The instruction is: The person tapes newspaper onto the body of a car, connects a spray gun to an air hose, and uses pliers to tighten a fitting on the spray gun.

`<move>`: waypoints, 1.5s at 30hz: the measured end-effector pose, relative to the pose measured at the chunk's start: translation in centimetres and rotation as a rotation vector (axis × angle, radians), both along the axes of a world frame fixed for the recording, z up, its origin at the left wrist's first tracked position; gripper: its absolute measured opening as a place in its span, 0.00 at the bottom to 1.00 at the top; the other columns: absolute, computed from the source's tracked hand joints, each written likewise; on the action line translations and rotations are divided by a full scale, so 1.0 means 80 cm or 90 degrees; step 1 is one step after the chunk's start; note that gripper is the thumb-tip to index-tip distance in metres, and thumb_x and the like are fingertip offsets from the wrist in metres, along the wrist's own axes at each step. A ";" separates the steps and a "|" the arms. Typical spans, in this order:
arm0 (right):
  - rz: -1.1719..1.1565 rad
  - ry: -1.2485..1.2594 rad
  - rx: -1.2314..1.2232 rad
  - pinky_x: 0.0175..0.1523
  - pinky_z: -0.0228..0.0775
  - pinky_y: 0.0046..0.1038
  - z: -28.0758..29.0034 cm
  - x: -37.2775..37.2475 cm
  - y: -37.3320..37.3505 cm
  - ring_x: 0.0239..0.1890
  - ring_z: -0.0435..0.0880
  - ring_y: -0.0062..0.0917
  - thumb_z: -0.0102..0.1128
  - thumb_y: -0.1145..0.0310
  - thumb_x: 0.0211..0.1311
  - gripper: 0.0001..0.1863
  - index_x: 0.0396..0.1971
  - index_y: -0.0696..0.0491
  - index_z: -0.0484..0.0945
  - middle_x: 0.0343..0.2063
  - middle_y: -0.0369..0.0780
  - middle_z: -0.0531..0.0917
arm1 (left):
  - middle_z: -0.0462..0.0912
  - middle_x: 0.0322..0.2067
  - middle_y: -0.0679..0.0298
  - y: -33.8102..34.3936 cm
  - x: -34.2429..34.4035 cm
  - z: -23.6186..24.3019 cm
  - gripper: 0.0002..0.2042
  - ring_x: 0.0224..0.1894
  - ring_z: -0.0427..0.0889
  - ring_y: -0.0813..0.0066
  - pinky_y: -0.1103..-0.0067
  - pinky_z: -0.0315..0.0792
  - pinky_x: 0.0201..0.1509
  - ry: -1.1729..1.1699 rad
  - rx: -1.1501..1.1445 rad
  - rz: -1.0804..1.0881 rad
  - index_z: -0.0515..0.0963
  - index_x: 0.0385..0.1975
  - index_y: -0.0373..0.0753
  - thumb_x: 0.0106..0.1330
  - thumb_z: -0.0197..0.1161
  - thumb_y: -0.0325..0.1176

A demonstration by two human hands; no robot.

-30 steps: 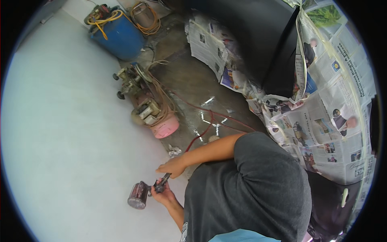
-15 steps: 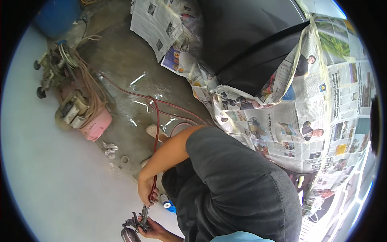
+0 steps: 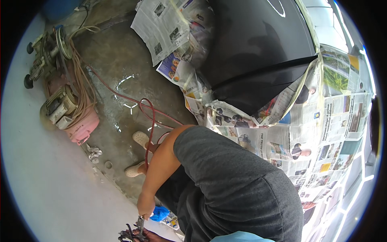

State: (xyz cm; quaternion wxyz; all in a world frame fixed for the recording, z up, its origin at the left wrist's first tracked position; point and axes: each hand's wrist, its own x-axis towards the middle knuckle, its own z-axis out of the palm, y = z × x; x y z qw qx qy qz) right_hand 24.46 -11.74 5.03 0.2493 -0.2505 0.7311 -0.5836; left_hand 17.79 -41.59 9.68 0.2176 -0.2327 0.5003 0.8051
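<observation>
Low in the view, my left hand [image 3: 150, 236] grips a metal spray gun [image 3: 133, 234], partly cut off by the lower rim. My right hand [image 3: 146, 203] is closed at the upper end of the gun's handle, where the red hose [image 3: 152, 117] comes down behind my forearm; its fingertips are mostly hidden. A blue plastic item [image 3: 159, 213] lies beside that hand. My feet in cream clogs [image 3: 140, 138] stand on the wet-looking concrete floor near the hose's loops.
A pale wall [image 3: 44, 169] curves along the left. A compressor machine [image 3: 64, 105] with hoses and pink tank stands beside it, below a blue barrel [image 3: 58, 8]. A dark glossy vehicle panel [image 3: 250, 36], masked with newspaper [image 3: 338, 113], fills the right. Crumpled paper [image 3: 93, 154] lies on the floor.
The view has turned toward the vehicle and floor. The gun and both hands have moved lower in the view; my right arm reaches down more steeply, and both clogs now show.
</observation>
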 end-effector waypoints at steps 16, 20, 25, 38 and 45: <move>0.141 -0.207 -0.255 0.39 0.74 0.41 0.024 -0.005 0.017 0.29 0.82 0.41 0.52 0.48 0.71 0.25 0.40 0.60 0.77 0.29 0.50 0.84 | 0.72 0.34 0.61 0.113 0.040 0.118 0.14 0.36 0.73 0.69 0.54 0.62 0.69 0.004 0.056 0.012 0.69 0.40 0.29 0.67 0.57 0.36; 0.416 -0.594 -0.357 0.40 0.71 0.42 0.044 -0.008 0.014 0.30 0.81 0.42 0.47 0.47 0.75 0.26 0.41 0.60 0.76 0.30 0.48 0.82 | 0.64 0.31 0.63 0.108 0.046 0.156 0.14 0.32 0.70 0.71 0.53 0.61 0.65 0.070 0.099 -0.048 0.64 0.38 0.33 0.64 0.58 0.36; 0.101 -0.103 -0.200 0.34 0.70 0.44 0.111 0.002 0.006 0.26 0.82 0.45 0.47 0.50 0.75 0.23 0.39 0.58 0.76 0.26 0.48 0.83 | 0.66 0.30 0.60 0.090 0.055 0.187 0.22 0.32 0.68 0.70 0.65 0.67 0.49 0.124 0.049 0.017 0.65 0.48 0.27 0.62 0.60 0.37; 0.130 0.023 -0.036 0.41 0.71 0.52 0.179 -0.025 -0.021 0.35 0.83 0.53 0.49 0.49 0.73 0.22 0.48 0.55 0.72 0.28 0.53 0.83 | 0.69 0.33 0.58 0.057 0.064 0.234 0.15 0.34 0.70 0.67 0.72 0.68 0.47 0.139 0.040 0.116 0.68 0.35 0.30 0.66 0.56 0.38; 0.104 0.081 0.044 0.40 0.72 0.53 0.178 -0.030 -0.033 0.35 0.83 0.52 0.51 0.50 0.71 0.21 0.45 0.55 0.74 0.29 0.53 0.83 | 0.71 0.34 0.58 0.052 0.066 0.238 0.14 0.36 0.72 0.67 0.67 0.70 0.55 0.144 0.010 0.141 0.70 0.36 0.31 0.66 0.57 0.38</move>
